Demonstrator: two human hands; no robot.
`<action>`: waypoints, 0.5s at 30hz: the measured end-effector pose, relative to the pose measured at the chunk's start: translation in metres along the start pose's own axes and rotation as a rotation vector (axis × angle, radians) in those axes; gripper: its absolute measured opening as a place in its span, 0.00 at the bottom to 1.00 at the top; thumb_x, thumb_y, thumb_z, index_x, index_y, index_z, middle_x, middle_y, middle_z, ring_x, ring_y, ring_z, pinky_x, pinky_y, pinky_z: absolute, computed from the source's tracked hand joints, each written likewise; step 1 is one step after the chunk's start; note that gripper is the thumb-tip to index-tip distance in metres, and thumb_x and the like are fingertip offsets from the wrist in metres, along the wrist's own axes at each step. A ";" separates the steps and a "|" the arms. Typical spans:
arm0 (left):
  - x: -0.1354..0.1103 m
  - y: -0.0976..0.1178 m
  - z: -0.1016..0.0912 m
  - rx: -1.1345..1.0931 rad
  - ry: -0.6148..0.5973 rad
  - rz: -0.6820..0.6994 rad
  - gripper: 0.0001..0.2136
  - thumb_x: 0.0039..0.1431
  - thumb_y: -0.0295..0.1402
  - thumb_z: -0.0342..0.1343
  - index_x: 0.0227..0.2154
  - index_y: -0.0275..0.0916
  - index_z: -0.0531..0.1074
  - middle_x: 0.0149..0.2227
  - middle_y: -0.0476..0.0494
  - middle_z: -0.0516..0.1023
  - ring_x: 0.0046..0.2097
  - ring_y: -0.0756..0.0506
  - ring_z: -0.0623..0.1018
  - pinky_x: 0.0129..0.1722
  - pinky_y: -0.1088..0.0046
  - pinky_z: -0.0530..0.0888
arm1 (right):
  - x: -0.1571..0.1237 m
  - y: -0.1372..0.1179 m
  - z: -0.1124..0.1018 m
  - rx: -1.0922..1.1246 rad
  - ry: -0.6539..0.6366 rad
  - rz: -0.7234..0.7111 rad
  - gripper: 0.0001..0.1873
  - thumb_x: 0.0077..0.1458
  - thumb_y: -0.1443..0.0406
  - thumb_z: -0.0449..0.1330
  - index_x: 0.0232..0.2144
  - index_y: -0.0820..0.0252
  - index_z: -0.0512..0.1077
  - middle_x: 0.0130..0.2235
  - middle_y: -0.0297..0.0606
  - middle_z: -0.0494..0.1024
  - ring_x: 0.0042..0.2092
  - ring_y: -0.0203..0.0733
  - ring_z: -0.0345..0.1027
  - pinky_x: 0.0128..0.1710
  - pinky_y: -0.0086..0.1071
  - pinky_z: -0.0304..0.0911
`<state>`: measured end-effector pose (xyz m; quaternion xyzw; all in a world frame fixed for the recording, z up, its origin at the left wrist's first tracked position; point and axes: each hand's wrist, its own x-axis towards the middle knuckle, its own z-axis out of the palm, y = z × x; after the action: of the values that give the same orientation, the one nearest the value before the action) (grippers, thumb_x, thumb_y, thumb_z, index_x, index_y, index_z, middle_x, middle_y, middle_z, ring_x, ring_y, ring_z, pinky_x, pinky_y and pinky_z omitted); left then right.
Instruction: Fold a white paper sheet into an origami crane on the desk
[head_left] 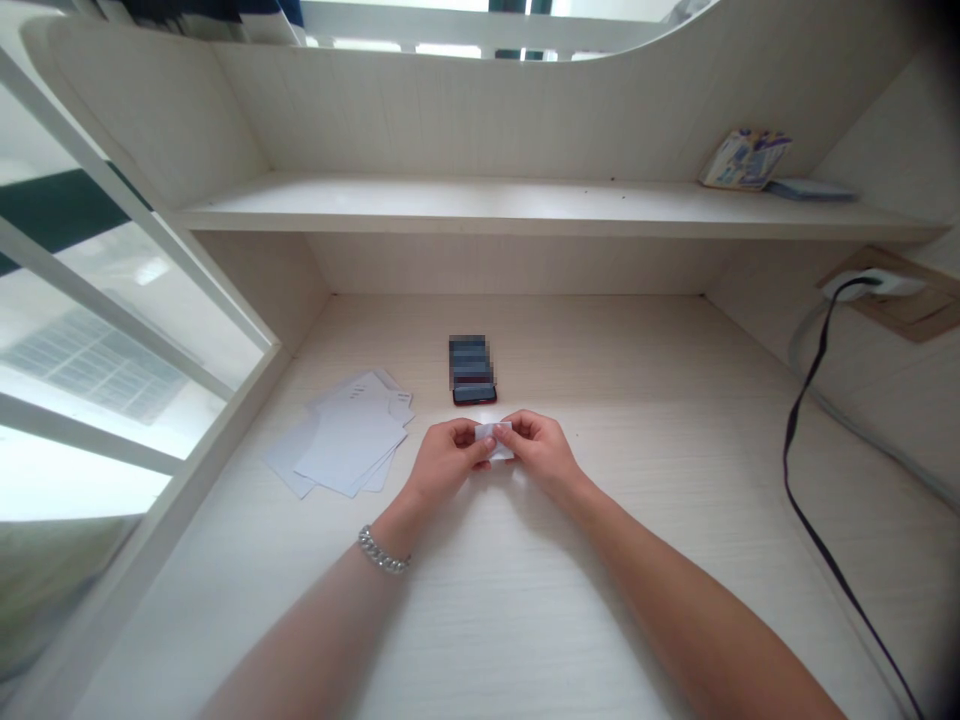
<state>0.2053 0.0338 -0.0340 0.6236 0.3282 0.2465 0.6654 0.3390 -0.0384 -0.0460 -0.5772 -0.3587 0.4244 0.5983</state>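
Note:
Between my two hands is a small folded piece of white paper (501, 450), held just above the desk. My left hand (448, 455), with a silver chain bracelet (382, 552) at the wrist, pinches its left side between thumb and fingers. On the other side my right hand (546, 450) grips the paper, its thumb pressed on the front. Most of the fingertips behind the paper are hidden. A dark phone (473, 370) lies just beyond my hands, its screen blurred. Left of my hands, several loose white sheets (349, 432) lie in an overlapping pile.
The pale wooden desk (660, 400) has a shelf (450, 195) above its back, with a patterned packet (745, 158) and a flat item (810, 190) at the right. A black cable (795, 440) runs from the wall socket (915, 300) down the right side. White rails (112, 320) border the left.

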 end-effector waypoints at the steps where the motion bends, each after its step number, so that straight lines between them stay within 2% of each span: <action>1: 0.000 0.000 0.001 -0.029 0.019 -0.003 0.13 0.43 0.40 0.62 0.24 0.33 0.71 0.22 0.48 0.72 0.24 0.51 0.72 0.24 0.76 0.70 | 0.000 0.000 0.000 -0.005 0.015 -0.012 0.14 0.43 0.55 0.63 0.24 0.61 0.70 0.22 0.31 0.69 0.23 0.33 0.62 0.21 0.27 0.60; 4: -0.001 0.000 0.004 -0.081 0.048 0.003 0.14 0.45 0.41 0.61 0.23 0.33 0.71 0.24 0.47 0.72 0.28 0.50 0.72 0.27 0.74 0.73 | 0.000 -0.002 0.001 -0.033 0.028 -0.035 0.14 0.44 0.55 0.62 0.24 0.61 0.70 0.21 0.31 0.69 0.22 0.33 0.61 0.21 0.26 0.58; 9: -0.001 -0.003 0.003 -0.032 0.037 0.033 0.13 0.46 0.40 0.61 0.27 0.32 0.74 0.27 0.44 0.75 0.29 0.49 0.74 0.28 0.74 0.74 | -0.002 -0.006 0.000 -0.072 -0.010 -0.031 0.13 0.44 0.56 0.62 0.26 0.60 0.71 0.22 0.31 0.70 0.22 0.33 0.61 0.22 0.27 0.58; 15: 0.002 -0.008 0.002 -0.166 0.076 0.031 0.19 0.42 0.33 0.64 0.40 0.33 0.73 0.31 0.41 0.78 0.28 0.49 0.76 0.32 0.71 0.75 | 0.001 -0.001 0.000 0.059 0.111 0.005 0.14 0.44 0.55 0.62 0.25 0.61 0.70 0.21 0.32 0.70 0.22 0.33 0.62 0.21 0.27 0.60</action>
<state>0.2079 0.0333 -0.0426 0.5615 0.3220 0.3063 0.6980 0.3395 -0.0380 -0.0450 -0.5828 -0.3107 0.4037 0.6331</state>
